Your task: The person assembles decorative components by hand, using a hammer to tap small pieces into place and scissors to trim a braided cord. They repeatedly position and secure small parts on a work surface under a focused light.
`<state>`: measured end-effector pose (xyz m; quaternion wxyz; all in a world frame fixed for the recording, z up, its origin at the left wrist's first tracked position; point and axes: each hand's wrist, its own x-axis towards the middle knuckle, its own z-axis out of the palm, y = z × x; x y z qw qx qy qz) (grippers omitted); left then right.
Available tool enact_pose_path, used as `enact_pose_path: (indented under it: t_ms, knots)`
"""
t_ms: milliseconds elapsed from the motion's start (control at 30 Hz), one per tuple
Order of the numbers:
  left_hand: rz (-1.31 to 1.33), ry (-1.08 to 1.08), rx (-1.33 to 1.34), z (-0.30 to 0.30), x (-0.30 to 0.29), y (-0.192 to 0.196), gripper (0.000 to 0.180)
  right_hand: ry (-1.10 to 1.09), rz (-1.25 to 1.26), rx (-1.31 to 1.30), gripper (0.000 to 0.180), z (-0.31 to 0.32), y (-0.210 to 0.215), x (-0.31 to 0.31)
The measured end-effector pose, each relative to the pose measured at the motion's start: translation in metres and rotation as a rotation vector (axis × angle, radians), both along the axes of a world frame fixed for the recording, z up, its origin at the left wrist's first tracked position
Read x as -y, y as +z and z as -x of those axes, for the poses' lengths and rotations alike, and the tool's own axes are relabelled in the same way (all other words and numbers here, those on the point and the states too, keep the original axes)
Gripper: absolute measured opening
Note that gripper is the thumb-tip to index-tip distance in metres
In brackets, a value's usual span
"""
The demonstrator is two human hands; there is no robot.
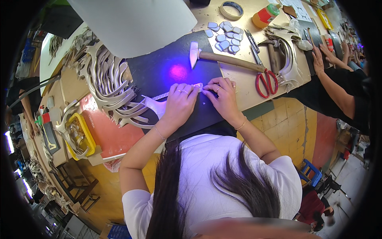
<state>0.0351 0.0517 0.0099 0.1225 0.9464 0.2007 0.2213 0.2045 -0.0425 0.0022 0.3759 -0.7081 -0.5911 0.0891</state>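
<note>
My left hand [181, 102] is closed over a pale silvery strap piece [156, 106], whose wider part sticks out to the left beneath the wrist. At the tip of that hand's fingers a small shiny end of the piece shows. My right hand [223, 98] pinches at this same end, thumb and forefinger together; the fingers hide most of it. Both hands rest over a dark work mat [151, 67]. Just beyond them lies a hammer [229, 60] with a wooden handle and a light metal head. A tiny white scrap [204, 103] lies between the hands.
Silvery strap pieces [113, 89] are heaped at left, beside a yellow tray [85, 137]. Red-handled scissors [266, 83], small grey tabs [229, 38], a tape roll [231, 10] and a glue bottle [266, 16] lie at right. A white lamp shade [135, 24] overhangs the mat. Another person's arm [336, 85] reaches in at right.
</note>
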Motion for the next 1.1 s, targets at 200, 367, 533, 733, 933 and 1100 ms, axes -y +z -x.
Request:
enact_pose_path:
  t_ms: [200,367,533,733,933,1100]
  knots:
    - [-0.032,-0.041,-0.091,0.0,-0.001,0.003,0.028,-0.008,0.003,0.002,0.013,0.0,-0.003,0.001]
    - [-0.043,-0.025,-0.076,-0.004,-0.002,0.005,0.025,-0.005,0.002,0.009,0.012,0.001,-0.002,0.001]
    - [-0.029,-0.046,-0.126,-0.004,-0.002,0.004,0.025,0.048,0.038,-0.07,0.015,-0.013,0.015,-0.007]
    - [-0.077,-0.036,-0.129,-0.004,0.0,0.002,0.025,-0.09,-0.115,0.147,0.012,-0.097,0.034,-0.066]
    - [-0.114,0.006,-0.171,-0.006,0.004,0.004,0.026,0.019,0.124,0.343,0.017,-0.14,0.025,-0.15]
    - [-0.117,0.051,-0.188,-0.009,0.008,0.006,0.026,0.116,0.395,0.431,0.024,-0.133,0.016,-0.174]
